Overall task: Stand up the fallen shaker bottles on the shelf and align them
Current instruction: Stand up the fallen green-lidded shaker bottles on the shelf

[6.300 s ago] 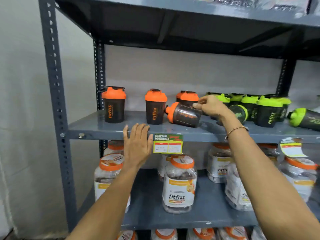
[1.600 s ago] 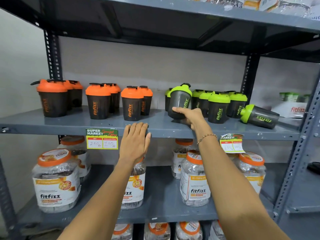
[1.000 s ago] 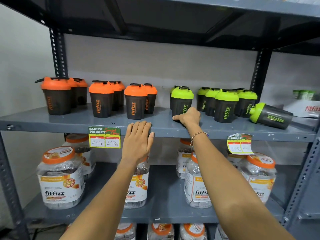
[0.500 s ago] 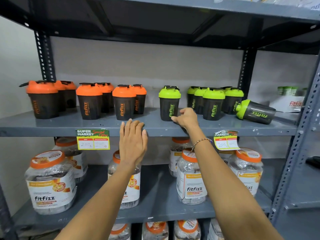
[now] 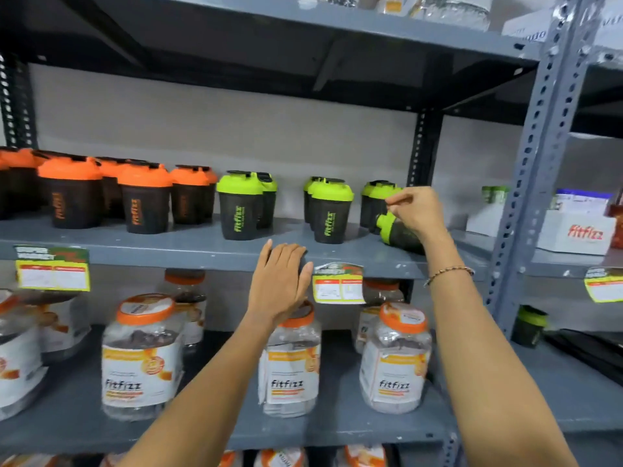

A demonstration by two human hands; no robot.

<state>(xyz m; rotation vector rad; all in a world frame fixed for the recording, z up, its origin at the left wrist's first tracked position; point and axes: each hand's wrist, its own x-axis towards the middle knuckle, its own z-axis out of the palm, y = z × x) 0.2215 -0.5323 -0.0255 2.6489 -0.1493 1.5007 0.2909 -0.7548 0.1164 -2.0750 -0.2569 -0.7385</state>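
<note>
Lying on its side at the right end of the shelf (image 5: 209,254), the fallen shaker (image 5: 397,232) points its green lid to the left, just in front of the rightmost upright green pair. The right hand (image 5: 419,212) hovers over it with fingers loosely curled and thumb and forefinger pinched toward each other; whether it touches the bottle cannot be told, since the hand hides most of the dark body. A beaded bracelet (image 5: 448,273) circles that wrist. The left hand (image 5: 281,281) lies flat and spread against the shelf's front edge, grasping nothing, just beside a price tag (image 5: 338,284).

Along the same shelf the other green shakers (image 5: 330,210) stand upright in pairs, front and back, with a gap between the first pair and the second. Left of them the orange shakers (image 5: 145,198) stand upright too, in staggered rows. One level down, clear jars (image 5: 394,360) with orange lids sit in a row. A white box (image 5: 576,230) rests in the neighbouring bay to the right.
</note>
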